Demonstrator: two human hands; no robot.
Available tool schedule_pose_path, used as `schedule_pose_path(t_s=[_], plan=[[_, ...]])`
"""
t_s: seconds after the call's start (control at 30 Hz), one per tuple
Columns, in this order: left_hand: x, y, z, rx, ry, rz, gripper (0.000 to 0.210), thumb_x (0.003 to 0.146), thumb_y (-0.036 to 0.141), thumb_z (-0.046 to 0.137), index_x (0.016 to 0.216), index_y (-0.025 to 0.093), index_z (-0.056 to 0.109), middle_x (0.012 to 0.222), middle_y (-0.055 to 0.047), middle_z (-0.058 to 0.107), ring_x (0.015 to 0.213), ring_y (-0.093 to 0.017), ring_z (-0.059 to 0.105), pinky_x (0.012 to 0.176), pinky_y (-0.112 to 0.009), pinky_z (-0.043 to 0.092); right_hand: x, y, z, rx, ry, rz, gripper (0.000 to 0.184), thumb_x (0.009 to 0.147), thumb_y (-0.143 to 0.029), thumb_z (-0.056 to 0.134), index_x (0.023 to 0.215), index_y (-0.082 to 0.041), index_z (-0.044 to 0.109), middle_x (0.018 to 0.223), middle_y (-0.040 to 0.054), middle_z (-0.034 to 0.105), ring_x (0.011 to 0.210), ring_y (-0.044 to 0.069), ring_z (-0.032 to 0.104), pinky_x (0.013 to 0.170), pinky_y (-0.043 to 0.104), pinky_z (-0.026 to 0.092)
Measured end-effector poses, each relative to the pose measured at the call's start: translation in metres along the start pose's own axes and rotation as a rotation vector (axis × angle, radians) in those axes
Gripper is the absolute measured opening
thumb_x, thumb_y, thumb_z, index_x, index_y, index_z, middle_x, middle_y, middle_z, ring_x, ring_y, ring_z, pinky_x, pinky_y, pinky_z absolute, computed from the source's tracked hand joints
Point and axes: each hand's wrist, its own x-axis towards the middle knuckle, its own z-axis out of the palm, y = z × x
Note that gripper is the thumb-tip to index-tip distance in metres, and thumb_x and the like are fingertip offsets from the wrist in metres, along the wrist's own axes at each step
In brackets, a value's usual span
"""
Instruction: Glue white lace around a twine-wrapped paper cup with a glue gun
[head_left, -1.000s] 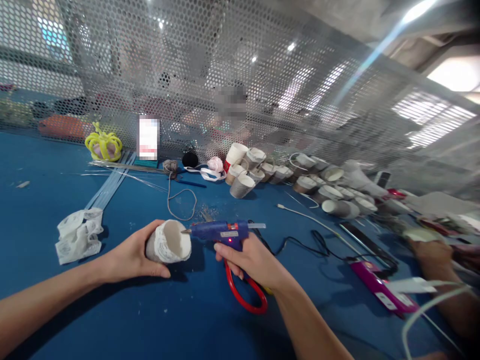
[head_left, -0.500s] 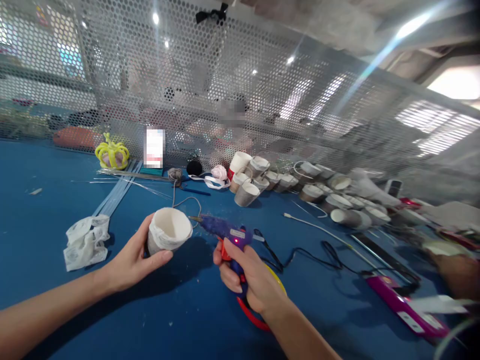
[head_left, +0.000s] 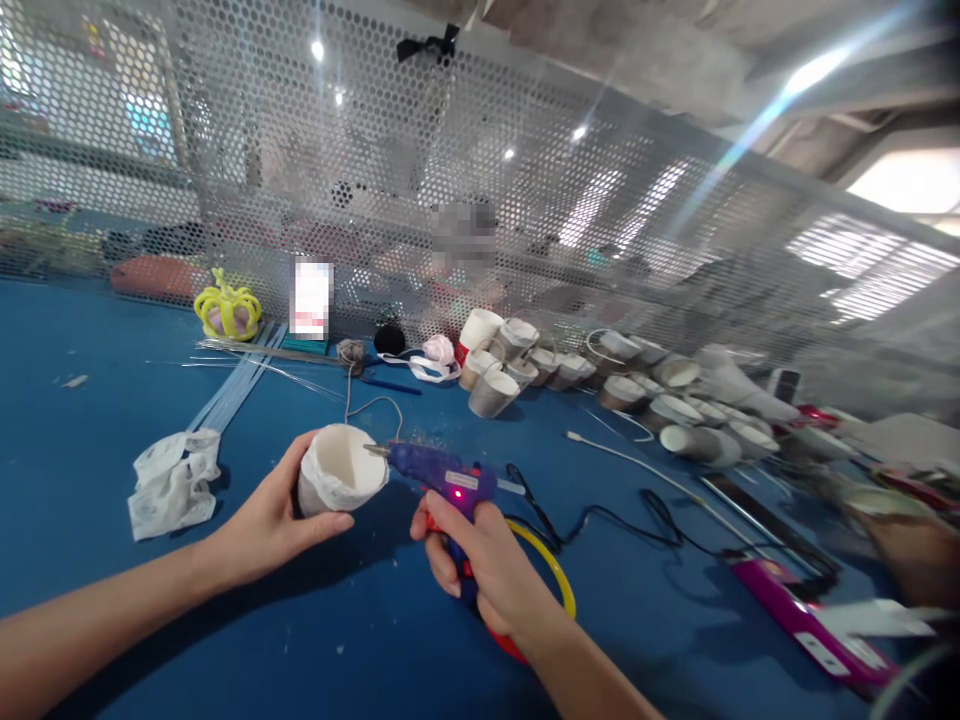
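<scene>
The step in hand looks like putting glue on the rim of the white cup (head_left: 330, 490), which sits near the middle of the frame, slightly tilted above the blue counter (head_left: 360, 650). The next move calls for a steady cup and a careful squeeze of the glue gun (head_left: 435, 465), whose nozzle is at the rim's right side; whether it touches, I cannot tell. The left hand (head_left: 281, 515), reaching from lower left, grips the cup, thumb across its front. The right hand (head_left: 480, 565), from the bottom edge, wraps the gun's handle.

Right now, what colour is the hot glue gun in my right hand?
The hot glue gun is dark blue; the head view shows it best.
</scene>
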Motion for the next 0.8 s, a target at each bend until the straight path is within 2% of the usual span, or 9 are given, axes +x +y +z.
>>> schedule_pose_path(t_s=[0.13, 0.23, 0.53, 0.67, 0.8], plan=[[0.002, 0.001, 0.000, 0.088, 0.021, 0.009, 0.062, 0.070, 0.032, 0.067, 0.122, 0.021, 0.034, 0.122, -0.010, 0.050, 0.113, -0.027, 0.048, 0.099, -0.041, 0.036, 0.000, -0.002, -0.005, -0.366, 0.058, -0.061, 0.037, 0.082, -0.046, 0.048, 0.067, -0.013, 0.057, 0.037, -0.0053, 0.045, 0.033, 0.007, 0.040, 0.041, 0.020, 0.035], [0.004, 0.001, 0.000, 0.155, 0.015, 0.002, 0.063, 0.069, 0.030, 0.068, 0.122, 0.021, 0.035, 0.120, -0.009, 0.050, 0.111, -0.027, 0.048, 0.098, -0.041, 0.037, 0.000, -0.005, -0.011, -0.503, 0.051, -0.048, 0.037, 0.082, -0.045, 0.048, 0.066, -0.013, 0.058, 0.039, -0.0043, 0.046, 0.034, 0.007, 0.042, 0.041, 0.021, 0.037], [0.003, -0.001, 0.000, 0.165, -0.043, 0.033, 0.060, 0.068, 0.032, 0.068, 0.119, 0.020, 0.039, 0.115, -0.008, 0.054, 0.108, -0.026, 0.052, 0.094, -0.040, 0.041, 0.000, -0.008, -0.018, -0.500, 0.026, -0.135, 0.034, 0.083, -0.042, 0.048, 0.067, -0.013, 0.058, 0.038, -0.0046, 0.045, 0.036, 0.008, 0.043, 0.043, 0.021, 0.038], [0.002, -0.004, 0.001, 0.178, -0.032, 0.047, 0.059, 0.068, 0.032, 0.068, 0.119, 0.021, 0.039, 0.113, -0.007, 0.054, 0.105, -0.025, 0.053, 0.092, -0.039, 0.042, 0.000, -0.008, -0.019, -0.511, -0.009, -0.100, 0.033, 0.082, -0.042, 0.050, 0.067, -0.013, 0.057, 0.039, -0.0050, 0.045, 0.036, 0.007, 0.042, 0.043, 0.020, 0.036], [0.003, -0.006, 0.000, 0.222, -0.006, 0.077, 0.062, 0.067, 0.032, 0.069, 0.120, 0.021, 0.038, 0.113, -0.007, 0.053, 0.104, -0.024, 0.053, 0.092, -0.040, 0.042, -0.001, -0.008, -0.022, -0.472, -0.052, -0.139, 0.031, 0.083, -0.040, 0.049, 0.068, -0.014, 0.056, 0.037, -0.0067, 0.041, 0.035, 0.006, 0.039, 0.042, 0.019, 0.035]])
